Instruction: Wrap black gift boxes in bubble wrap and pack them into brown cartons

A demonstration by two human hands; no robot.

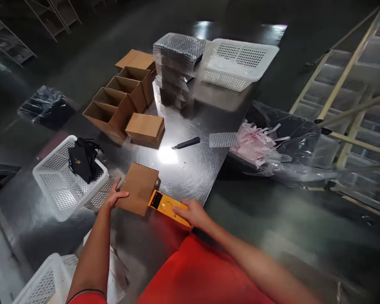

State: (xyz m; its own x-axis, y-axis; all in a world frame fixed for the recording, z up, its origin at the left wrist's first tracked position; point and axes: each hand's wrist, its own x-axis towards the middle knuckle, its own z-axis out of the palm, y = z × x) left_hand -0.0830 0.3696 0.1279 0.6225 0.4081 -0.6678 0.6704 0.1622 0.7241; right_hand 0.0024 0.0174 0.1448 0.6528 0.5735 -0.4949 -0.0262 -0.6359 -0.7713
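A brown cardboard box (138, 188) stands near the front edge of the metal table. My left hand (115, 195) grips its left side, with the thumb across the near face and the fingers at the edge. In my right hand (193, 212) is a yellow handheld tool (169, 207), whose dark front end meets the box's right side. Beyond them lies a black utility knife (186, 143). A closed small box (145, 128) sits farther back, beside a row of open brown boxes (114, 110).
Bubble-wrapped packs (177, 63) are stacked at the back beside a white basket (237, 63). Another basket (61, 190) with black pouches (81, 160) stands left. Bubble wrap (223, 139) and pink material (256, 143) overhang the right edge. Shelving (345, 88) rises at right.
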